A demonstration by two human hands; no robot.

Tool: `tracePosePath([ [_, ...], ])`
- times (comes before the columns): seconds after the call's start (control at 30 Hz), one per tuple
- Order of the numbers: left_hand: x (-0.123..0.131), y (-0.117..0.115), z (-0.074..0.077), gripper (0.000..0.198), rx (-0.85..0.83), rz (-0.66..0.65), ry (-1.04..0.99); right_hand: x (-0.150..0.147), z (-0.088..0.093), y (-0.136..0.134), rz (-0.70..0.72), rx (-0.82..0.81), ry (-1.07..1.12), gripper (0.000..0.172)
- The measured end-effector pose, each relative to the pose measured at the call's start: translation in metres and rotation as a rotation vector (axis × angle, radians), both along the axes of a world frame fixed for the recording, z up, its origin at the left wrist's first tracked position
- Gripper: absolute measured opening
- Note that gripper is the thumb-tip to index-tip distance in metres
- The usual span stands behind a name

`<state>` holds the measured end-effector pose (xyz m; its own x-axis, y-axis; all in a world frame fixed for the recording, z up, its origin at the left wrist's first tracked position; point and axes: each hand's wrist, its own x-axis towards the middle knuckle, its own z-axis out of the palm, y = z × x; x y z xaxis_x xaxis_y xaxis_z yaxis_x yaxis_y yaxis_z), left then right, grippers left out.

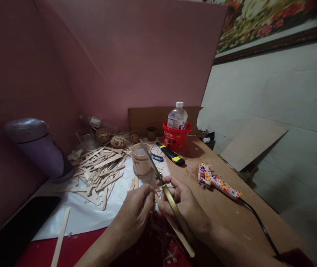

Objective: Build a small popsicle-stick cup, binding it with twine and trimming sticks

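In front of me, my right hand [184, 204] is closed around a pair of scissors [169, 196] with brass-coloured handles, the blades pointing up and away. A wooden craft stick [184, 243] slants down from between my hands, passing under the scissor handles. Close beside it, my left hand [137, 204] is closed, its fingertips pinching the stick's upper end, which is mostly hidden. Just beyond the hands stands a round cup covered in craft sticks [141, 163], and the scissor blades overlap its right side in view.
Loose craft sticks [103, 168] lie heaped on white sheeting at left, near a purple tumbler [40, 148]. Twine balls [118, 141], a red bucket [176, 137] with a bottle [178, 116], a utility knife [172, 154] and a flowered glue gun [216, 183] with its cord surround the work.
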<state>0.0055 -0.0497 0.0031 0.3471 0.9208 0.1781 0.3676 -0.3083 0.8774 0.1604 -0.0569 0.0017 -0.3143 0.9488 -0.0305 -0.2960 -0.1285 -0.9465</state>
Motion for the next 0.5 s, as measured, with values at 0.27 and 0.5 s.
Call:
tracePosePath([
  [0.27,-0.0036,0.0054,-0.0025,0.041,-0.185,0.138,-0.240,-0.0011,-0.0001,-0.0029,-0.015,0.038,-0.015,0.044],
  [0.5,-0.0017,0.0059,-0.0039,0.028,-0.248,0.095,-0.298,0.0019,0.0020,0.0017,-0.107,0.045,-0.036,0.048],
])
